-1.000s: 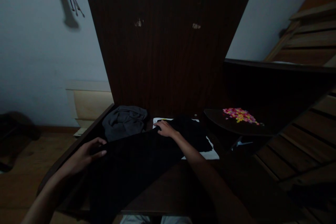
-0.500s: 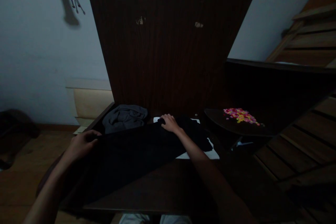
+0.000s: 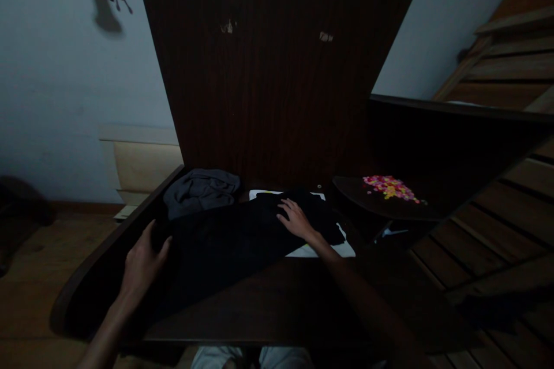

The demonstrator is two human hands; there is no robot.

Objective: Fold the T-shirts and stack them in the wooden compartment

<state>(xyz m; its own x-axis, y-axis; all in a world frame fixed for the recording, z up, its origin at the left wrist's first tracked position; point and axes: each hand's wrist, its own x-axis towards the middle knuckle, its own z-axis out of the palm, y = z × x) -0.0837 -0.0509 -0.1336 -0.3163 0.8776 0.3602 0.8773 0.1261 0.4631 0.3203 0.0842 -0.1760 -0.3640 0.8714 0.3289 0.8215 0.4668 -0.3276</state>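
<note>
A black piece of clothing (image 3: pixel 225 248), its kind hard to make out in the dim light, lies spread across the dark wooden desk (image 3: pixel 259 311). My right hand (image 3: pixel 296 220) rests on its right part with the fingers spread. At the garment's left end is my left hand (image 3: pixel 145 259), thumb and fingers apart, holding nothing. Under the garment's right end a white sheet (image 3: pixel 341 249) shows at its edges. Behind the left end sits a bunched grey cloth (image 3: pixel 201 190).
On the right, a dark curved shelf (image 3: pixel 350 187) bears a heap of small pink and yellow pieces (image 3: pixel 392 186). A raised side panel (image 3: pixel 121 242) edges the desk on the left. A tall dark wooden panel (image 3: pixel 277 98) rises behind it. Wooden slats (image 3: pixel 511 230) stand at right.
My left hand has let go of the garment's left edge and opened. My right hand has slid to the right and nearer over the cloth, its fingers now spread. The view has shifted slightly.
</note>
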